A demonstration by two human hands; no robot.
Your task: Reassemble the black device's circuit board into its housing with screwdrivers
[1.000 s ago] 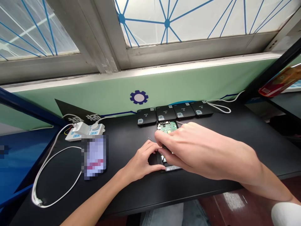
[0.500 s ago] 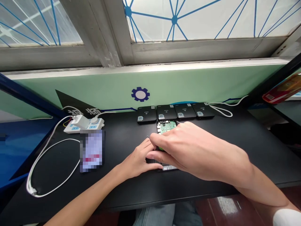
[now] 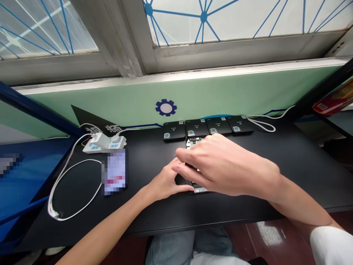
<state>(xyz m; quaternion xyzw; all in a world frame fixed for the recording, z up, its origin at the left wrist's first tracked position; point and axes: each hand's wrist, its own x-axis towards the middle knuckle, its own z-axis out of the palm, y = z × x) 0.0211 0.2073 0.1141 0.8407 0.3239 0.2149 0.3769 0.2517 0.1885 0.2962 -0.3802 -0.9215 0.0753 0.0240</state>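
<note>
While the right hand (image 3: 220,165) is curving over the green circuit board (image 3: 194,142), hiding its fingertips so that a grip cannot be confirmed, the left hand (image 3: 165,183) is resting loosely, not clenched, with its fingertips at the metal-edged housing (image 3: 200,190) below the board, on the black table (image 3: 154,221). A row of four black units (image 3: 196,127) is lying just beyond the board, and a power strip (image 3: 103,144) is sitting farther left.

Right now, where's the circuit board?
In the head view, the circuit board lies just below the row of four black cases, partly under the right hand.
</note>
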